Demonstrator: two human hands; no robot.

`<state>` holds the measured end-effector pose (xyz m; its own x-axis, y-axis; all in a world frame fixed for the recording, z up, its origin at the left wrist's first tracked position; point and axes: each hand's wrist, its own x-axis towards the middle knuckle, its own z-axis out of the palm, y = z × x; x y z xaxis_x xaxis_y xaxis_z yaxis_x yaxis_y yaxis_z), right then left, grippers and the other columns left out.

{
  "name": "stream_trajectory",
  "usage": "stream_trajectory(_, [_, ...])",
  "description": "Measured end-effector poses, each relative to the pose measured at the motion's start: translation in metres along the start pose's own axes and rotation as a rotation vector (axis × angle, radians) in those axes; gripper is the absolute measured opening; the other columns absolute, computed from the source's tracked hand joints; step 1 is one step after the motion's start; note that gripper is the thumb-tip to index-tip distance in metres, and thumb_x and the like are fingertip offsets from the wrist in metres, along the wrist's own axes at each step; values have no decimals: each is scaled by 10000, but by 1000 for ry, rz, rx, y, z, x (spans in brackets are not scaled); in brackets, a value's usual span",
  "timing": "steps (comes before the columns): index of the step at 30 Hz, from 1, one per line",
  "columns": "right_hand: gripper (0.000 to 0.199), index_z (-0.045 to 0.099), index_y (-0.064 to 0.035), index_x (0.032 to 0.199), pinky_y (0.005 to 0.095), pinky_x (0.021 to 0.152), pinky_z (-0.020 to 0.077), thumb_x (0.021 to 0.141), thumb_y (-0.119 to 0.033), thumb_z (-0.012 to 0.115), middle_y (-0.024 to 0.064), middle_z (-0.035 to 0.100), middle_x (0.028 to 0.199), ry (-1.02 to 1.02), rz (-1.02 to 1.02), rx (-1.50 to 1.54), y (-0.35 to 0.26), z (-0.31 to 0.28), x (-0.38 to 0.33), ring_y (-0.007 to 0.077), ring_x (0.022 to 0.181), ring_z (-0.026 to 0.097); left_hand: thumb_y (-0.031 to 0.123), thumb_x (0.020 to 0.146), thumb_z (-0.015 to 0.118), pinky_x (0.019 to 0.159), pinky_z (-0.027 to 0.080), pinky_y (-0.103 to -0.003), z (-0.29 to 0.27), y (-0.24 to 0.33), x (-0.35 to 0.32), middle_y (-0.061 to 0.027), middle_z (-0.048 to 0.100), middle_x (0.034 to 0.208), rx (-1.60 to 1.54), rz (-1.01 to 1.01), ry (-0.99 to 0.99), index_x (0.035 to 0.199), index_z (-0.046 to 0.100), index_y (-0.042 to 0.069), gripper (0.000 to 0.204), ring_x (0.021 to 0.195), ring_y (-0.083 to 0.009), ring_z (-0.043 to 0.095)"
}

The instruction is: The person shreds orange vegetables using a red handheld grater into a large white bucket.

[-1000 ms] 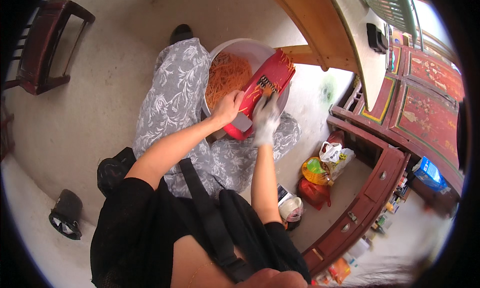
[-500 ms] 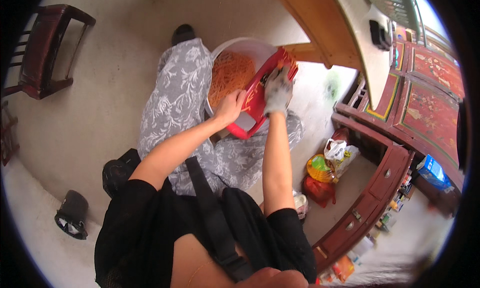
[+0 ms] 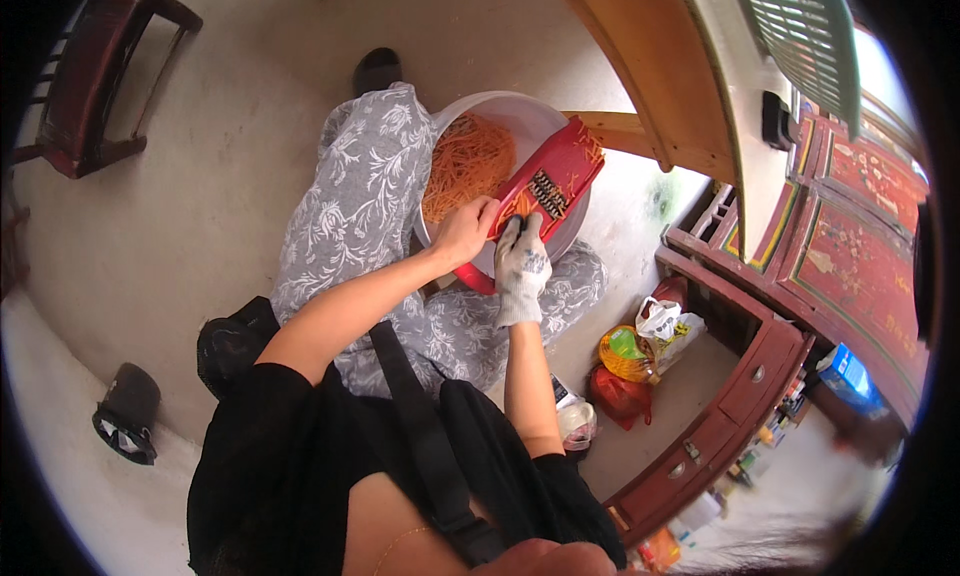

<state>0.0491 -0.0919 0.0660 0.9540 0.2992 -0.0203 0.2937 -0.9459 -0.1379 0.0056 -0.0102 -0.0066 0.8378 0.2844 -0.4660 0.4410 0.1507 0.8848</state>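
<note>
My left hand (image 3: 466, 234) is closed on the near left edge of a red grater (image 3: 570, 166), which lies tilted across the rim of a white bucket (image 3: 478, 98). A metal blade strip (image 3: 548, 192) crosses the grater, and orange shreds cling to its far end. My right hand (image 3: 522, 266), in a grey-white glove, presses its fingers on the grater's near end, just below the blades. A bit of orange shows at those fingertips, apparently a carrot piece, mostly hidden. Orange carrot shreds (image 3: 470, 166) are heaped inside the bucket, between my legs in grey patterned trousers.
A wooden table (image 3: 640, 66) with a green plastic basket (image 3: 800, 36) stands ahead on the right. Bags (image 3: 622, 394) lie on the floor beside a red drawer cabinet (image 3: 750, 376). A dark chair (image 3: 100, 76) is at far left, a black bin (image 3: 130, 411) at lower left.
My right hand has slid down the grater from its far end to its near end, uncovering the blades. The left hand keeps its hold.
</note>
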Motion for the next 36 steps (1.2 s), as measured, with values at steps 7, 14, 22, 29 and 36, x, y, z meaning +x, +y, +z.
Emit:
stream_trajectory(7, [336,419,-47,1249,405,641,516,943,-168,355,226,628,940,-22,-76,-341,21,0,78,309,758,638,373,944,393,738,458,-427,3,8,-2,-197,636,891,-17,41,-8,1024,585,36,397,850,-383,598])
stream_trajectory(14, [367,457,-13,1127,482,598,495,925,-318,423,262,619,737,59,64,-74,27,20,48,421,665,614,376,946,390,735,459,-433,3,-6,-6,-201,634,892,-30,-26,-35,1049,572,45,392,849,-387,599])
stream_trajectory(22, [413,399,26,1200,404,806,473,912,-251,504,285,581,1027,-39,286,415,16,-13,19,373,961,594,336,948,408,727,456,-415,4,-2,-1,-211,628,870,-52,40,-15,1028,579,17,370,836,-375,603])
stream_trajectory(29, [690,289,92,1325,384,930,411,836,-256,629,275,520,1186,11,93,397,26,0,0,361,1113,521,363,946,407,720,458,-425,4,-1,0,-207,631,831,-45,56,4,1004,583,17,392,822,-386,602])
stream_trajectory(36, [530,325,45,1304,345,889,440,888,-178,566,199,560,1137,-70,262,699,38,-21,-3,258,1028,565,394,945,396,747,456,-418,6,0,2,-210,632,882,-27,58,-5,1020,586,24,423,866,-382,597])
